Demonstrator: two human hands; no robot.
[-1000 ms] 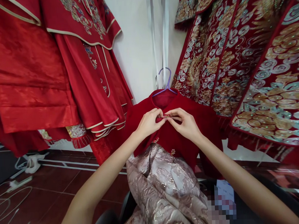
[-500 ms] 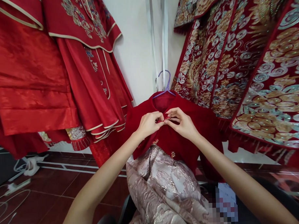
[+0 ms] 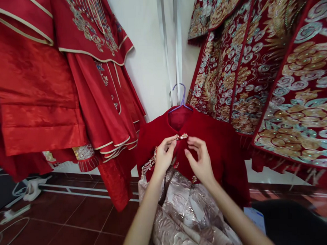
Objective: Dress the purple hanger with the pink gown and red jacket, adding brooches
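A deep red velvet jacket point(image 3: 214, 135) hangs on a purple hanger point(image 3: 183, 99), its front facing me. Just below the collar, a jeweled clasp point(image 3: 183, 136) joins the two front edges. My left hand point(image 3: 164, 154) is closed at the front edge, fingertips against the clasp's left end; the cloth between them is mostly hidden. Right of the opening, my right hand point(image 3: 199, 157) is open, thumb and fingers apart, holding nothing. Beaded strands point(image 3: 151, 162) hang beside my left hand. Lower on the jacket sits another jeweled ornament point(image 3: 194, 179). Shiny pinkish-silver brocade point(image 3: 182, 200) lies bunched beneath my forearms.
Red garments with pale piping point(image 3: 103, 99) hang at left. Heavily embroidered red and gold garments point(image 3: 247, 76) hang at right. White metal poles point(image 3: 178, 47) rise behind the hanger. A white cable point(image 3: 19, 227) and power strip point(image 3: 15, 214) lie on the tiled floor point(image 3: 83, 218).
Both hands were together pinching at the clasp. My right hand has come away to the right and opened, and my left hand has shifted slightly down. The clasp now shows joined.
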